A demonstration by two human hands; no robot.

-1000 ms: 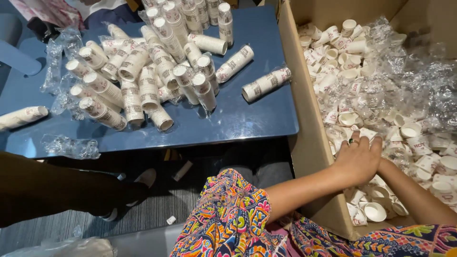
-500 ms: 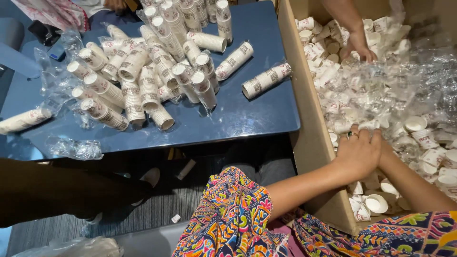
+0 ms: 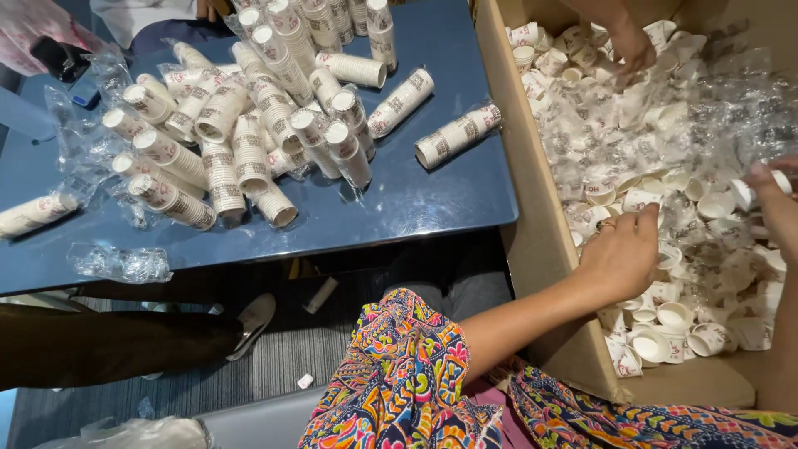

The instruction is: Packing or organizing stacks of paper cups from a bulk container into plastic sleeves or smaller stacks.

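Paper cups (image 3: 665, 316), small, white and loose, fill the cardboard box (image 3: 532, 241), mixed with crumpled clear plastic wrap (image 3: 731, 116). Inside the box, just past its near-left wall, the left hand (image 3: 623, 254) lies palm down on the cups with its fingers spread loosely forward, touching cups but not closed on any; half a second ago it lay at much the same spot, a little nearer the wall. At the box's right side, the right hand (image 3: 773, 195) has come up into view, blurred, its fingertips pinched on one small cup (image 3: 742, 193). At the far end of the box another person's hand (image 3: 632, 46) reaches down among the cups, as it did before. Left of the box, sleeves of stacked cups (image 3: 249, 125) lie heaped on a blue table (image 3: 416, 208).
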